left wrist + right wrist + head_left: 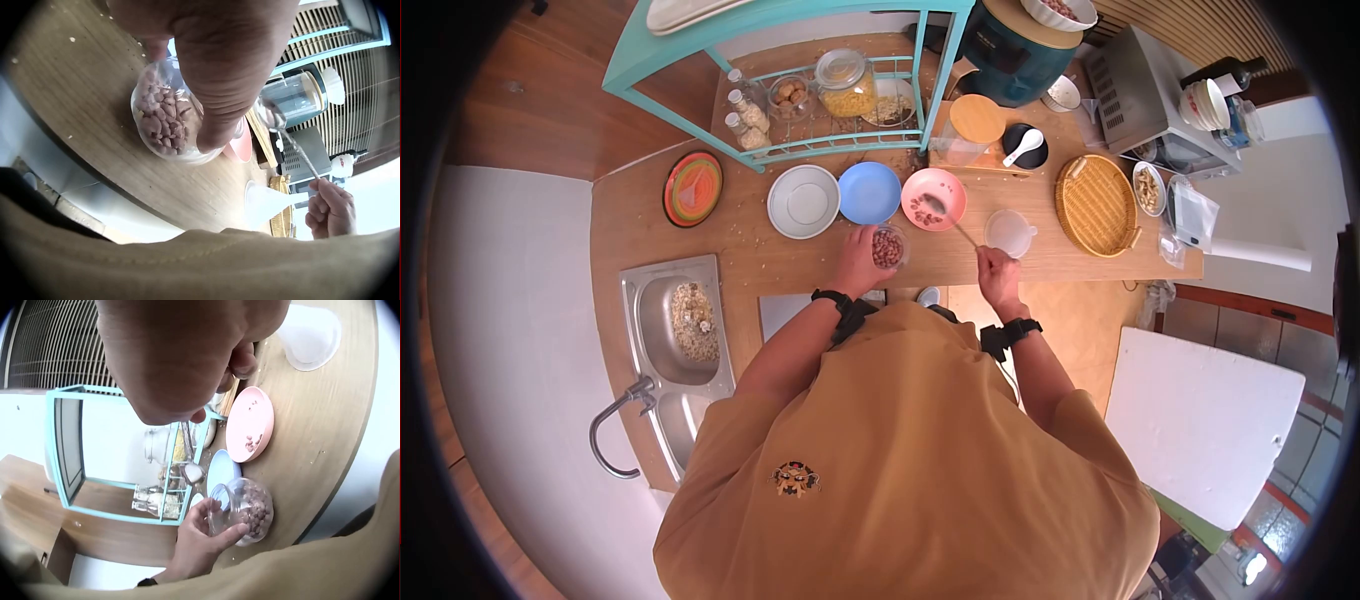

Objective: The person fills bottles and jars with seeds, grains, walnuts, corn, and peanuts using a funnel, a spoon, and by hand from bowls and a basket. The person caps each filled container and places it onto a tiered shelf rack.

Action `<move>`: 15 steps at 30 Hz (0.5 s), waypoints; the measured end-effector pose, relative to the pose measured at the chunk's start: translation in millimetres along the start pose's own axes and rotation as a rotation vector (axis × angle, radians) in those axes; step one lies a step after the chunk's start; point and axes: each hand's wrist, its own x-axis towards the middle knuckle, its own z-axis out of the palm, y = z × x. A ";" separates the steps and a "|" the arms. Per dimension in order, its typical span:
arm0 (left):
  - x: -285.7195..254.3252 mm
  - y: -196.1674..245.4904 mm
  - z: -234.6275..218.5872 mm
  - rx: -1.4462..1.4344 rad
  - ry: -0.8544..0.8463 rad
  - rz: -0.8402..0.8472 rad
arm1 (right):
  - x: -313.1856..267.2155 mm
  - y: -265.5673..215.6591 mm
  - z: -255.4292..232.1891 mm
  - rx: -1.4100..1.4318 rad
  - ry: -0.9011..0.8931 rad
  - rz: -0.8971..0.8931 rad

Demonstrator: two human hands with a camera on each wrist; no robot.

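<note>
My left hand grips a clear round jar partly filled with reddish-pink peanuts, at the counter's front edge. In the left wrist view the peanuts show through the jar's wall. The thumb and fingers of that hand hold the jar near its mouth in the right wrist view. My right hand pinches a metal spoon by the end of its handle. In the head view the spoon's head overlaps a pink bowl with a few peanuts in it.
A blue bowl and a white bowl stand left of the pink one. The translucent lid lies near my right hand. A woven basket sits farther right, a teal rack behind, a sink at left.
</note>
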 end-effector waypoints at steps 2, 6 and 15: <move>-0.7 -0.9 1.9 0.002 0.008 -0.003 | 4.3 16.1 1.8 -0.106 0.090 0.071; 1.8 -1.1 0.6 0.015 -0.007 0.001 | 4.0 38.4 10.5 -0.149 0.063 0.104; -0.5 1.0 1.4 0.017 0.000 -0.013 | -2.2 61.2 66.9 0.002 0.020 0.316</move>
